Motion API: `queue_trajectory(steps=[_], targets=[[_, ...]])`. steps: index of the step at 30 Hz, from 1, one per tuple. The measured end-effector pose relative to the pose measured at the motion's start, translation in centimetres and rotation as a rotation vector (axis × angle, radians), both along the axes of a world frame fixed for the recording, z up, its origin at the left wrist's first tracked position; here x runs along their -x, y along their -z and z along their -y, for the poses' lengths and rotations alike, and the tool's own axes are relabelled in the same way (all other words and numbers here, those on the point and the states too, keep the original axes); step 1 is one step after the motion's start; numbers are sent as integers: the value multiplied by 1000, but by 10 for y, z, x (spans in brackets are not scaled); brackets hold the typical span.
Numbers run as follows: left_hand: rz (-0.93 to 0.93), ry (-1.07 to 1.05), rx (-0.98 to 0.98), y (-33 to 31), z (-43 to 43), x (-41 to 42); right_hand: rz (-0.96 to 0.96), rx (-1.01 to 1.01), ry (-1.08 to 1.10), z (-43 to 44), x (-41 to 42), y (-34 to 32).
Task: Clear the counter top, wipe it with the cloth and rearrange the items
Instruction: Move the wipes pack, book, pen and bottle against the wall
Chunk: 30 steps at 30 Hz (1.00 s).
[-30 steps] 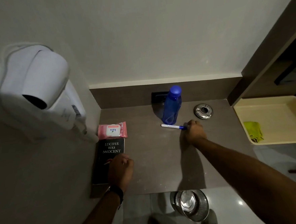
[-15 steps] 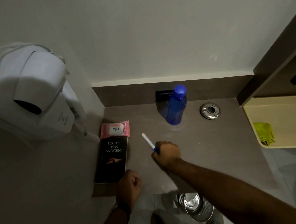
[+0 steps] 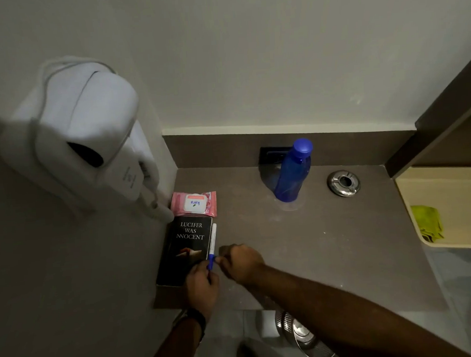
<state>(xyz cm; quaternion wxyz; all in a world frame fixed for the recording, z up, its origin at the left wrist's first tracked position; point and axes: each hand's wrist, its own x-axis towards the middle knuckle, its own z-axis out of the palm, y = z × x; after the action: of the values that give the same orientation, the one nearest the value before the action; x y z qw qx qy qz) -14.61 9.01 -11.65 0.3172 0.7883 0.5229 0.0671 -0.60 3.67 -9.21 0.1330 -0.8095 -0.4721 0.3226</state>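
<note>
A white pen with a blue cap (image 3: 212,242) lies along the right edge of a black book (image 3: 187,248) on the brown counter (image 3: 317,242). My right hand (image 3: 241,263) pinches the pen's blue end. My left hand (image 3: 201,286) rests fisted at the book's near right corner, touching the same end of the pen. A pink wipes pack (image 3: 194,204) lies just behind the book. A blue bottle (image 3: 292,171) stands upright at the back. The yellow-green cloth (image 3: 427,222) lies in a cream tray (image 3: 452,191) to the right.
A white wall-mounted hair dryer (image 3: 86,138) hangs over the counter's left end. A round steel ashtray (image 3: 343,183) sits right of the bottle, and a dark socket plate (image 3: 271,155) is behind it. A steel bin (image 3: 304,335) stands on the floor below the counter's front edge.
My right hand carried the pen from near the bottle leftward and laid it beside the book. My left hand shifted from the book's cover to its near right corner.
</note>
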Motion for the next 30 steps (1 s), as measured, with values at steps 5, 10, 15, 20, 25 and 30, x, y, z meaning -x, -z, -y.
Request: queue_trajectory(steps=[5,10,15,20,25,30], targets=[[-81,123,-116,-2,3,13,97,-195,732,19,-64,-24],[-125,166,-138,5,8,39,161,-221,965,15,-147,-46],[-136,274,-108,8,14,55,-78,-313,980,1,-185,-57],[-109,445,-107,-4,11,29,-122,-339,1000,-16,-181,-51],[-263,545,-46,3,4,5,-158,-385,964,-47,-169,-45],[-423,691,-153,25,-11,-6,-186,-425,875,-99,-154,-44]])
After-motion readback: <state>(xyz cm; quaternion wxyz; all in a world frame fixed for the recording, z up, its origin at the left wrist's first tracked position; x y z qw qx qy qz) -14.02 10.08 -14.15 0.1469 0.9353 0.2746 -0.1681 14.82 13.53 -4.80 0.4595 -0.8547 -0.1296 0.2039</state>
